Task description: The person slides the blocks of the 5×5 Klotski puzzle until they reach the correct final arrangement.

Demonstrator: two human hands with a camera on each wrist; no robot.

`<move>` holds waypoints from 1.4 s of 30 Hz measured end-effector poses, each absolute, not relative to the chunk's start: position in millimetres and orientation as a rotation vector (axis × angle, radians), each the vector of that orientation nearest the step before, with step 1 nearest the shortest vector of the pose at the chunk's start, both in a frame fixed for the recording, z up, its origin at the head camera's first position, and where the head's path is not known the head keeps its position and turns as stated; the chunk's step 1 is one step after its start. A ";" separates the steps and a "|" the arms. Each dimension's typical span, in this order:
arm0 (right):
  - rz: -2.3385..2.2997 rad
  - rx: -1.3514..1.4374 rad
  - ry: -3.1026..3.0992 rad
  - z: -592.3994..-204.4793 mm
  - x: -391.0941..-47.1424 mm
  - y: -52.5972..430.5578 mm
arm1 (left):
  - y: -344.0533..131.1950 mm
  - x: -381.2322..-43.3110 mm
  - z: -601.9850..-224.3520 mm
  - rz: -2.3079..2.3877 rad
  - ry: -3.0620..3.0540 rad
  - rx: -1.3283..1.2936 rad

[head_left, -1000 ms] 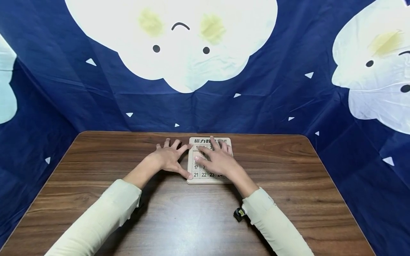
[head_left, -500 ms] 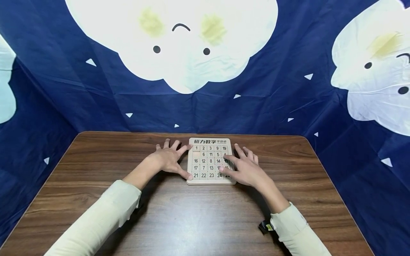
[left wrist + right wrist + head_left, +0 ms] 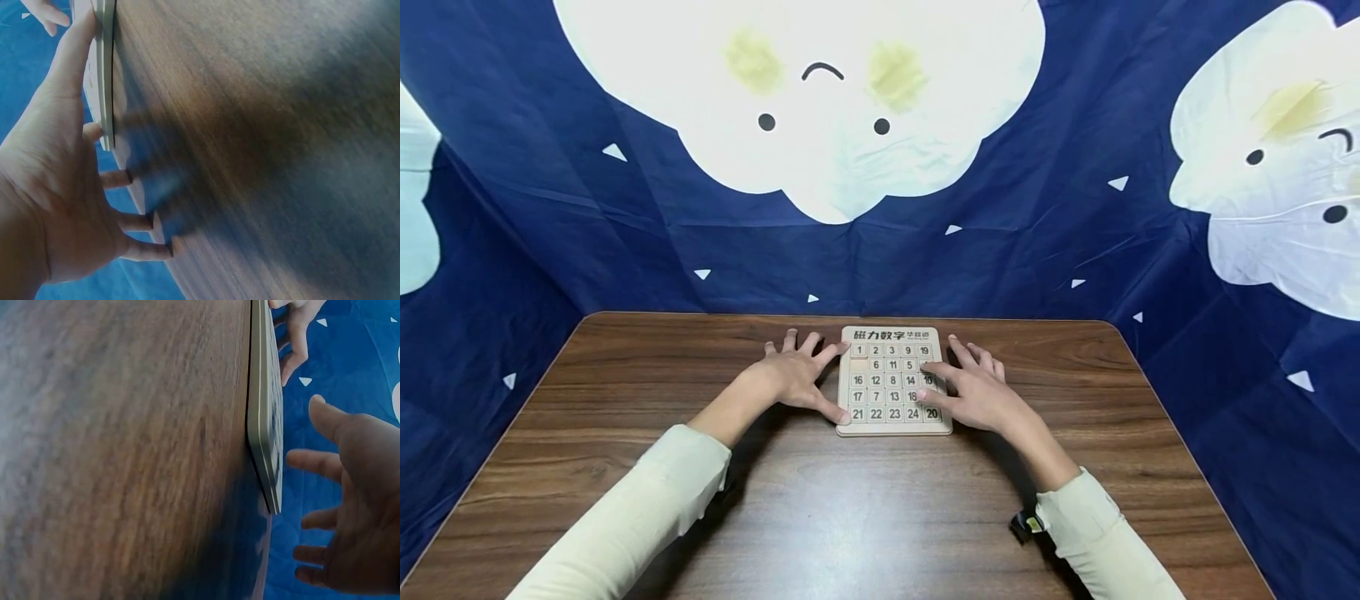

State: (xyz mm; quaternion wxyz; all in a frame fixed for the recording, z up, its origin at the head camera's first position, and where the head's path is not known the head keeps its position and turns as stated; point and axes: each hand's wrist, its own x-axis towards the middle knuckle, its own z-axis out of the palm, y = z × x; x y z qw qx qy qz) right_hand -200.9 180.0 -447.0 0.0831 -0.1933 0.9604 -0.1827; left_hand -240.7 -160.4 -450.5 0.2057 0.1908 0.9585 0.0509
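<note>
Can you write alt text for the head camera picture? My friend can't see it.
A person's left hand touches the left edge of a number puzzle on a brown table, while the right hand hovers over its right side. The puzzle has one gap, under the 1. Behind hangs a blue cloth with white clouds.

In the head view, the right hand (image 3: 976, 392) hides two last-column numbers on the number board (image 3: 895, 429); the tiny lettering (image 3: 917, 339) near its top is illegible; both sleeves (image 3: 617, 517) run off the bottom. Both wrist views cut the board at the top edge.
</note>
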 end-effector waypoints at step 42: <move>-0.588 -0.562 2.883 -454.6 -235.5 183.2 | -158.1 -241.6 -450.9 0.114 2.663 0.529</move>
